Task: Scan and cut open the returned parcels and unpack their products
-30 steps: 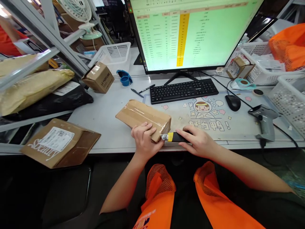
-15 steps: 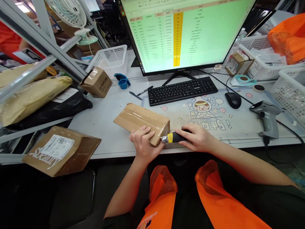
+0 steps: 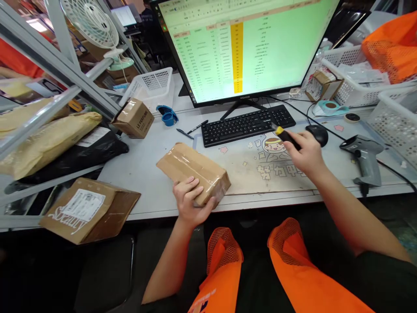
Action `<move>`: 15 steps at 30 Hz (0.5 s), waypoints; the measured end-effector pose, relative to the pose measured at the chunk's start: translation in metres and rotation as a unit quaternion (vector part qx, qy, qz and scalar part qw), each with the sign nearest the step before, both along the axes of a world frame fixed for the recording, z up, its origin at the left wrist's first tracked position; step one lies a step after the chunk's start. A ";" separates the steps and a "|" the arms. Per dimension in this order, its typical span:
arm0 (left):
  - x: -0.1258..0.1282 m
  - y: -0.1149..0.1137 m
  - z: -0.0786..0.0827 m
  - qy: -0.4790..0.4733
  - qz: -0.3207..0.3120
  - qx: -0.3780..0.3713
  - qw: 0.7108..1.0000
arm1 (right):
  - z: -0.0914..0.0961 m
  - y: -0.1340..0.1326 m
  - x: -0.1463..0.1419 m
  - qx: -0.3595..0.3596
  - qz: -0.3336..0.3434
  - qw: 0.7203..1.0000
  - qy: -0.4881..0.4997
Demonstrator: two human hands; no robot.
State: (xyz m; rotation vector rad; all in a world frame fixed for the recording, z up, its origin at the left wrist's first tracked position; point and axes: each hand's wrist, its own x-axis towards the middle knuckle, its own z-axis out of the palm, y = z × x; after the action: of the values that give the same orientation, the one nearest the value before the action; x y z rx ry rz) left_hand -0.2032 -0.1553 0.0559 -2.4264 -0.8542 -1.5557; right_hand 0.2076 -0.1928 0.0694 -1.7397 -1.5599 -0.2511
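A flat cardboard box (image 3: 190,167) wrapped in clear tape lies on the grey desk (image 3: 146,165) near its front edge. My left hand (image 3: 189,202) grips the box's near corner, fingers curled over its top. My right hand (image 3: 304,156) is lifted over the cartoon desk mat (image 3: 270,167), closed round a black and yellow box cutter (image 3: 286,135) that points toward the keyboard (image 3: 247,124). The cutter is well clear of the box.
A monitor (image 3: 241,48) stands behind the keyboard, with a mouse (image 3: 317,134) and barcode scanner (image 3: 365,154) to the right. White baskets (image 3: 394,126) line the right side. A small box (image 3: 133,118), tape holder (image 3: 167,115), pens, stacked parcels (image 3: 48,139) and a labelled carton (image 3: 87,208) sit left.
My right hand has pulled the box cutter away from the box's right end, moving up and right over the mat. My left hand stays on the box.
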 end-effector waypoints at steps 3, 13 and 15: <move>-0.043 0.010 -0.008 -0.136 0.021 -0.057 0.989 | -0.011 -0.034 0.020 -0.001 -0.010 1.000 0.015; -0.055 0.017 -0.015 -0.307 0.173 -0.181 0.918 | -0.048 -0.084 0.004 -0.043 0.066 0.997 0.025; -0.056 0.049 -0.012 -0.360 0.091 -0.200 0.907 | -0.036 -0.084 -0.011 -0.032 0.110 0.993 0.024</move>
State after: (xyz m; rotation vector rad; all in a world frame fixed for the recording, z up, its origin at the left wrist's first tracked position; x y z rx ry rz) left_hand -0.2589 -0.1063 0.0436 -1.8589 -1.6002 -2.4308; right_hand 0.1968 -0.2766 0.0331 -1.5924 -1.7238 -0.0485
